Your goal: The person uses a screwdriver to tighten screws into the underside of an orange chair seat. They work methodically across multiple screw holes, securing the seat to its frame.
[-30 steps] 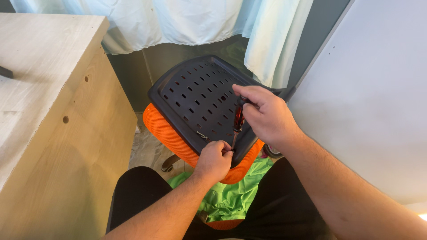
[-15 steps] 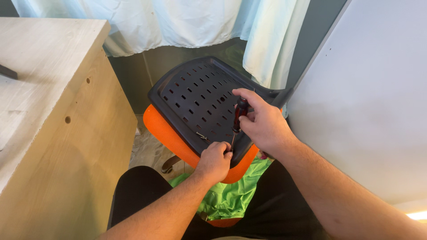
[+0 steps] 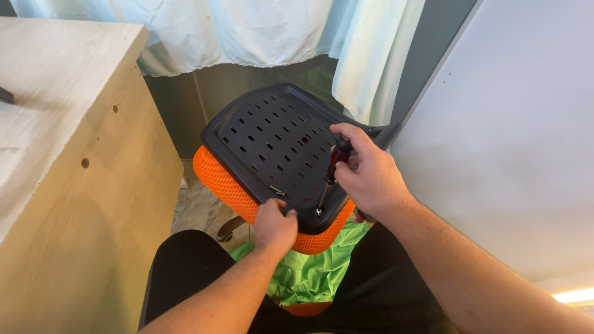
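Seat shell (image 3: 272, 136): black plastic, patterned with rows of small slots.
Seat cushion (image 3: 229, 185): bright orange mesh, seen along the shell's lower edge.
Screwdriver (image 3: 336, 162): dark red and black handle, silver shaft.
Cloth (image 3: 309, 266): vivid green, crumpled on the lap.
Trousers (image 3: 185, 266): black.
Cabinet (image 3: 93, 204): pale wood grain, dotted with small dark holes.
Curtain (image 3: 260, 31): pale blue-white, faintly speckled.
Wall panel (image 3: 513, 142): plain light grey.
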